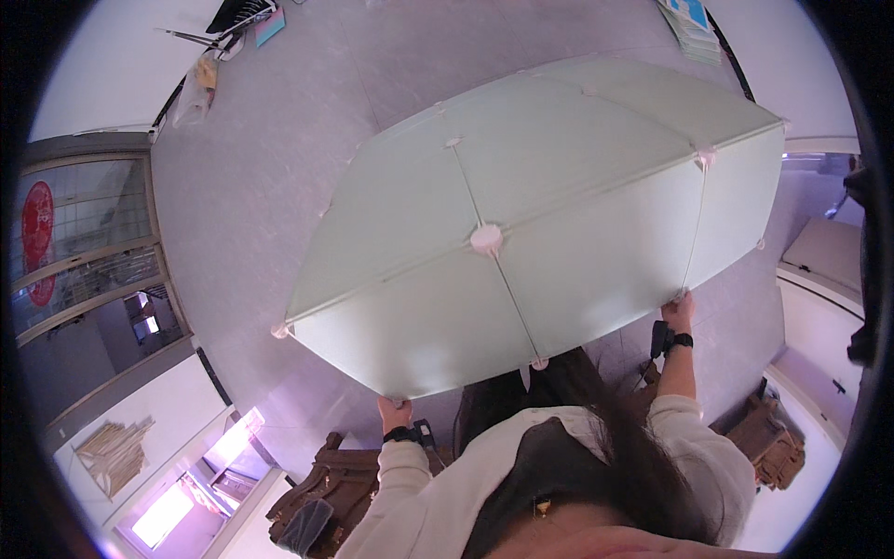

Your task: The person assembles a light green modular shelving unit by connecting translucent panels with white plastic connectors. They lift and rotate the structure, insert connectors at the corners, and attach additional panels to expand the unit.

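A large box-shaped storage unit (pixel 559 265) fills the middle of the view. Pale green, cloudy panels form it, joined by round pink connectors (pixel 486 239) at seams and corners. It sits at a slant, its right end farther from me. My left hand (pixel 396 411) closes on its near lower edge at the left corner, fingers mostly hidden behind the panel. Farther right, my right hand (pixel 681 309) grips the same edge close to a seam. Dark bands with small black devices circle both wrists. The unit's underside is hidden.
Grey tiled floor (pixel 251 186) surrounds the unit. Carved brown wooden furniture (pixel 321 484) stands at my lower left, with another wooden piece (pixel 768 438) at lower right. Glazed doors (pixel 88 247) are on the left. Bagged items (pixel 197 88) and a stack of sheets (pixel 694 37) lie along the far walls.
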Demonstrator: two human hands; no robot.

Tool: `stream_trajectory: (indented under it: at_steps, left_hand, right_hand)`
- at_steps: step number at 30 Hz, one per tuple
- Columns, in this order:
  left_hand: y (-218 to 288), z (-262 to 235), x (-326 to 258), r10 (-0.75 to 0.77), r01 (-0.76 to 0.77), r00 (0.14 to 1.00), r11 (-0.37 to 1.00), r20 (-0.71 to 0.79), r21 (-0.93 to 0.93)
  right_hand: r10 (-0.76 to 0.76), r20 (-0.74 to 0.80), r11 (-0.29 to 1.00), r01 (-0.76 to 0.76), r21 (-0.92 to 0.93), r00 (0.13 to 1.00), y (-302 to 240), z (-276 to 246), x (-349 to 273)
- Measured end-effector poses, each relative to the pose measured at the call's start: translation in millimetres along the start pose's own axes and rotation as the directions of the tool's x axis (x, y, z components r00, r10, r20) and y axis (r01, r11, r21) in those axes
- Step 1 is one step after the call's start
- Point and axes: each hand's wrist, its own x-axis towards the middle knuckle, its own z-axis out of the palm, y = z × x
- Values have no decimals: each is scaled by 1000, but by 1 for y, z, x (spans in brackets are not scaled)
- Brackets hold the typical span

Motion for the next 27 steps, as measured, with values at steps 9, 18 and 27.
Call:
stream_trajectory:
  at_steps: [9, 18, 27]
  left_hand:
    - [-17, -3, 4, 109, -88, 990, 973, -91, 211]
    - [171, -30, 103, -16, -192, 924, 844, -381, -501]
    - [340, -67, 259, 144, -313, 878, 895, -458, -319]
  right_hand:
    - [-113, -49, 993, 114, 15, 992, 9, 22, -29]
    - [-237, 422, 920, 342, -192, 875, -60, 224, -63]
    - [-375, 514, 833, 524, -178, 771, -93, 458, -63]
